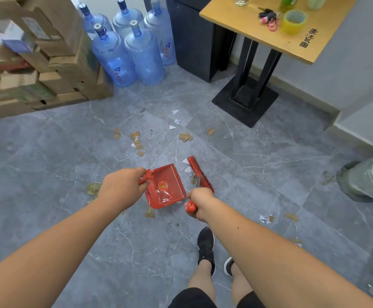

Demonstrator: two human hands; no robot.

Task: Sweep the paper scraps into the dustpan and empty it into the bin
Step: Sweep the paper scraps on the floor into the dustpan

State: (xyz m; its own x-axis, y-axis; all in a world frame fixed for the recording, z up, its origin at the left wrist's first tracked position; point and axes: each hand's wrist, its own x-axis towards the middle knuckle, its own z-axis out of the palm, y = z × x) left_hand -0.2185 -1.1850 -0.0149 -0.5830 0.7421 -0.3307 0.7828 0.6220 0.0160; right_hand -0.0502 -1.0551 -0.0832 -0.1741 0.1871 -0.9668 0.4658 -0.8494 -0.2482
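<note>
Floor (70,174) of grey tile carries scraps (137,143) scattered far and right of the hands. Bin (368,176) stands at right. Left hand (121,185) grips the red dustpan (165,187) handle; right hand (200,203) clenches the brush (200,174), just right of the pan.

Table top (248,25): black Chinese characters with a seal mark, too small to read.
Dustpan (165,187): round gold sticker, illegible.
Water jugs (144,54): blue logo, unreadable.

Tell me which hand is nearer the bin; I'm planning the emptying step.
Right. The right hand, holding the brush, is on the side of the bin; the left hand, holding the dustpan, is farther across.
</note>
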